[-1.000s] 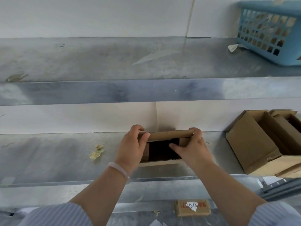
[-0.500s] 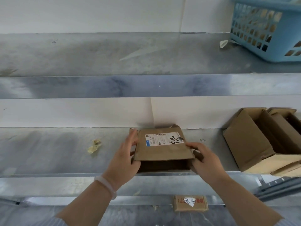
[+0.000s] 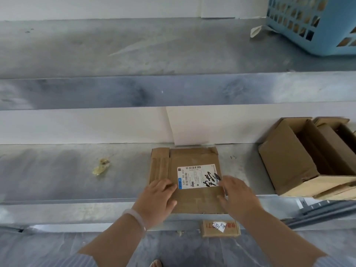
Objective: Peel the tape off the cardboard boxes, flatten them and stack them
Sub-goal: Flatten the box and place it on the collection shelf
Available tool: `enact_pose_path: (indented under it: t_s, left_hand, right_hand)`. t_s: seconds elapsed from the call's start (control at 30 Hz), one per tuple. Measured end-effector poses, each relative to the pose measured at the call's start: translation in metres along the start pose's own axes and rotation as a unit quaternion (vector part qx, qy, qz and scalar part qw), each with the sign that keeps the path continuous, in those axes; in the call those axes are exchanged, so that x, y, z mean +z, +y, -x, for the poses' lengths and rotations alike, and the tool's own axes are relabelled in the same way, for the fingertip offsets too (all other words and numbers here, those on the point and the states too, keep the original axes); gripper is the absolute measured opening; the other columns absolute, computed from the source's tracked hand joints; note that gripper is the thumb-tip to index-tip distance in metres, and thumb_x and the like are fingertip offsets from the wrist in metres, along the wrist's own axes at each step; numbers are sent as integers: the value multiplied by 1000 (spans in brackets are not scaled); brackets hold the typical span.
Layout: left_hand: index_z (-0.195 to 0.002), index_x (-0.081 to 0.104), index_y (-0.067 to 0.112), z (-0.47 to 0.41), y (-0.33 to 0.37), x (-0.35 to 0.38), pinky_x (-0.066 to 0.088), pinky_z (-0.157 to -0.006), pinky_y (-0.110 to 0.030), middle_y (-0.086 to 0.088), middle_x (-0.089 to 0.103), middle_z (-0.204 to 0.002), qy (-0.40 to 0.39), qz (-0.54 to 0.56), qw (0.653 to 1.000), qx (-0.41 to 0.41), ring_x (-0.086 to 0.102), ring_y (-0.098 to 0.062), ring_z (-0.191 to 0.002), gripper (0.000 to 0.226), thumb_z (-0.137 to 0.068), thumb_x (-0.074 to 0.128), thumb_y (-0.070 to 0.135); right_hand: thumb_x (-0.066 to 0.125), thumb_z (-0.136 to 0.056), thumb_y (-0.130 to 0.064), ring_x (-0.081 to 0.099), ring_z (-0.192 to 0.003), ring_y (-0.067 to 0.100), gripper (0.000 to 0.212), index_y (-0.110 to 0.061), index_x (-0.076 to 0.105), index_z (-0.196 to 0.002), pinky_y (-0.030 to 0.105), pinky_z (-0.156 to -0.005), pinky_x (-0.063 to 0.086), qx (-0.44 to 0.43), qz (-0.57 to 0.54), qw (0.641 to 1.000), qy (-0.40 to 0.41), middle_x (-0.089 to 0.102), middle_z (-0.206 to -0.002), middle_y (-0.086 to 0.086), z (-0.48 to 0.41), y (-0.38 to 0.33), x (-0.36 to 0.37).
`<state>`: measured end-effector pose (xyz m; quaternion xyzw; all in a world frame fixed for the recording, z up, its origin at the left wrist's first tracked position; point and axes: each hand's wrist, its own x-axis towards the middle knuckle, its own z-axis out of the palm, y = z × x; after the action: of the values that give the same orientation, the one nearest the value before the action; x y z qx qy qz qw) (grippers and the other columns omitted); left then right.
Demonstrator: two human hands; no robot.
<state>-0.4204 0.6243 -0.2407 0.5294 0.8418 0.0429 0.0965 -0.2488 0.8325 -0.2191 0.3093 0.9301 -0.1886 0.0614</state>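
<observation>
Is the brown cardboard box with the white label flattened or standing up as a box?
Flattened: the brown labelled cardboard box lies as a thin sheet on the grey metal shelf.

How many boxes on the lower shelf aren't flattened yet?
2. Both at the right end of the shelf: one box, and a second box beside it, cut by the frame; others could be hidden.

A white wall [image 3: 96,6] backs two grey metal shelves. The far shelf [image 3: 134,45] carries a blue basket [image 3: 317,26] at right. The near shelf [image 3: 48,174] sits lower, above grey floor [image 3: 48,247].
</observation>
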Motion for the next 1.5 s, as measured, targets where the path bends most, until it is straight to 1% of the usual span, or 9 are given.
enact_pose_path:
  t_s: [0.13,0.27,0.4,0.6,0.8,0.9,1.0,1.17,1.5]
  left_hand:
    - [-148,27,26,-27,-1,3,19,-116,-37,4,27,-148,1,-38,999,-19,25,-20,-136,76,-85,39,69]
    - [-150,9,33,-44,-15,13,-6,-118,-37,7,0,-160,-32,-26,999,-35,-2,-18,-147,96,-72,30,85]
    - [-152,-6,31,-52,-15,23,-14,-116,-36,9,-5,-159,-1,-43,997,-57,-9,-16,-146,100,-71,1,89]
    - [-151,-11,34,-60,-13,28,-11,-119,-44,0,-23,-158,18,-55,995,-76,-24,-16,-144,100,-69,0,91]
    - [-150,17,35,-68,-11,24,0,-121,-43,2,9,-161,31,-50,993,-98,5,-20,-148,100,-68,11,92]
    - [-149,18,34,-72,-11,25,1,-120,-44,-1,14,-159,36,-58,993,-100,11,-22,-146,99,-69,12,91]
    - [-152,2,37,-72,-13,27,-2,-119,-48,-6,-4,-162,37,-68,993,-92,-5,-24,-148,99,-70,4,91]
    - [-151,-6,40,-74,-14,30,-4,-118,-49,-4,-13,-161,41,-63,993,-92,-14,-21,-148,93,-72,1,90]
    - [-148,-10,46,-77,-16,35,-7,-119,-46,0,-14,-161,33,-51,993,-101,-15,-18,-147,76,-80,-4,80]
  right_hand:
    - [54,-91,-29,-2,-149,14,75,-33,11,-152,34,-117,-1,-95,61,993,-44,-2,-162,-8,-21,-17,8]
    - [32,-96,-52,-15,-148,15,71,-31,-4,-154,32,-112,-14,-121,100,987,-42,-15,-162,-3,-45,-14,22]
    - [5,-83,-75,-8,-149,17,82,-33,-5,-153,36,-115,-11,-137,147,979,-17,-9,-163,-3,-53,-1,34]
    - [11,-79,-82,10,-140,23,91,-28,13,-152,40,-115,6,-139,173,975,19,16,-153,1,-72,-5,32]
    - [14,-73,-85,-37,-139,13,100,-32,-21,-150,41,-118,-15,-145,147,979,2,-36,-155,1,-82,-2,36]
    - [15,-72,-85,-30,-143,14,103,-29,-15,-152,40,-118,-17,-139,145,980,-3,-25,-159,2,-87,-6,37]
    - [17,-73,-82,-16,-147,21,100,-26,-3,-153,41,-119,-13,-121,136,983,19,-10,-162,6,-90,-15,39]
    - [8,-78,-81,-37,-140,17,94,-29,-24,-150,43,-117,-17,-150,147,977,21,-32,-157,4,-95,-15,45]
    - [-2,-78,-80,-27,-144,16,89,-32,-15,-152,41,-116,-19,-147,138,980,6,-20,-161,0,-100,-13,46]
